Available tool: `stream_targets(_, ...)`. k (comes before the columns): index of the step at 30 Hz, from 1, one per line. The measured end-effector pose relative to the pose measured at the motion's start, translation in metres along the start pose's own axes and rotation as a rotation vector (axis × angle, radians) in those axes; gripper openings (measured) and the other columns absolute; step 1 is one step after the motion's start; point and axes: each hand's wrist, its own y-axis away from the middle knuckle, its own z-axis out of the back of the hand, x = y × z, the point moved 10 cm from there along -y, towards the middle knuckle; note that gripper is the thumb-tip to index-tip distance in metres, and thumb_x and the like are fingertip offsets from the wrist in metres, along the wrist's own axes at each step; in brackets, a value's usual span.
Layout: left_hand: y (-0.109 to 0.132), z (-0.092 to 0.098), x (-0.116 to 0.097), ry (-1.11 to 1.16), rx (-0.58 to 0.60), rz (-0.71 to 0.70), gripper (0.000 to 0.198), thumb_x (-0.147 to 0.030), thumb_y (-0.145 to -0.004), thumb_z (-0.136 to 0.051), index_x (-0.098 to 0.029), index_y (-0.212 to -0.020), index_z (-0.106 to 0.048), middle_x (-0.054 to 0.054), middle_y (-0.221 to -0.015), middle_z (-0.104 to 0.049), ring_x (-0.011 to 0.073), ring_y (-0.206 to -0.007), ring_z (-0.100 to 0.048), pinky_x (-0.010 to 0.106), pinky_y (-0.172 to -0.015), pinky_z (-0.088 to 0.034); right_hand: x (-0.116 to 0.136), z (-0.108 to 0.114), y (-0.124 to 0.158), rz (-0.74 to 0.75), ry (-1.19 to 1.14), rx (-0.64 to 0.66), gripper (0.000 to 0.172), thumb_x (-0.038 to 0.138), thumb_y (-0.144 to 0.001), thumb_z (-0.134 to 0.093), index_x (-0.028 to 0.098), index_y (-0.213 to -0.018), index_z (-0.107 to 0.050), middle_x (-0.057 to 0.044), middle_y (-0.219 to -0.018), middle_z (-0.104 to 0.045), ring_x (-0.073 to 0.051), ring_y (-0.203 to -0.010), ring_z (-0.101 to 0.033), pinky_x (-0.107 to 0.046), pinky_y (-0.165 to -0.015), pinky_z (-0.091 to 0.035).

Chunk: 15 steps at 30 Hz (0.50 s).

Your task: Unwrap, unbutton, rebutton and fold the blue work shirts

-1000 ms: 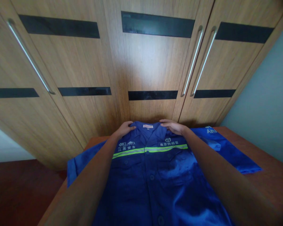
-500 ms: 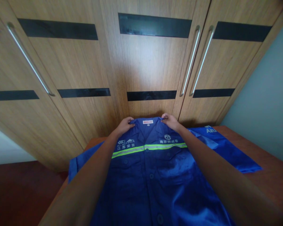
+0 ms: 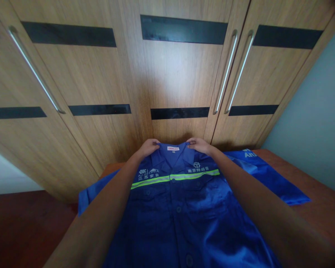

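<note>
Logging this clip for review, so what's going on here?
A person has a blue work shirt laid front-up and buttoned on a brown table, in front of wooden wardrobe doors. The left hand and the right hand each pinch one side of its collar at the far edge. The sleeves lie spread out to the sides.

Just below the grip of the left hand (image 3: 148,147), white print on the shirt (image 3: 178,208) reads 江苏安吉. Below the right hand (image 3: 198,145) it reads 南京, then unclear characters. The sleeve (image 3: 268,175) beyond the right grip shows "An".
</note>
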Motion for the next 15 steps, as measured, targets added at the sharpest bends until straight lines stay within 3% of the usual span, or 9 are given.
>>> stream_targets(3,0.003,0.014,-0.004,-0.189,-0.125,0.058,0.016,-0.021,-0.068,-0.063,-0.019,-0.082,-0.072,0.006,-0.092,-0.073,0.0252,-0.096,-0.065,0.034,-0.087,-0.048,0.002,0.0,-0.005,0.012,0.119,-0.039,0.021,0.008,-0.074,-0.06,0.017,-0.091,-0.067,-0.005,-0.092,-0.072,-0.018,-0.088,-0.066,-0.034,-0.085,-0.052)
stream_targets(8,0.015,0.032,-0.002,-0.433,-0.34,0.222,0.032,-0.028,-0.078,-0.054,-0.021,-0.107,-0.066,0.015,-0.114,-0.066,0.0363,-0.111,-0.058,0.048,-0.09,-0.043,0.0,-0.008,-0.004,-0.004,0.367,-0.063,0.037,0.01,-0.081,-0.055,0.02,-0.117,-0.058,-0.006,-0.116,-0.066,-0.017,-0.105,-0.061,-0.031,-0.094,-0.045)
stream_targets(11,0.015,0.028,0.012,-0.495,-0.32,0.273,0.038,-0.031,-0.082,-0.051,-0.023,-0.118,-0.059,0.013,-0.116,-0.066,0.0318,-0.109,-0.06,0.042,-0.086,-0.046,-0.013,-0.009,0.005,-0.08,0.526,0.017,0.031,0.018,-0.078,-0.063,0.021,-0.109,-0.063,-0.006,-0.106,-0.07,-0.019,-0.097,-0.064,-0.028,-0.087,-0.047)
stream_targets(15,0.019,0.024,0.044,-0.539,-0.172,0.281,0.045,-0.042,-0.088,-0.04,-0.017,-0.122,-0.056,0.014,-0.118,-0.066,0.0265,-0.107,-0.063,0.033,-0.083,-0.048,-0.03,0.023,0.028,-0.189,0.712,0.065,0.017,0.027,-0.083,-0.059,0.021,-0.096,-0.067,-0.006,-0.096,-0.072,-0.021,-0.095,-0.065,-0.028,-0.084,-0.046)
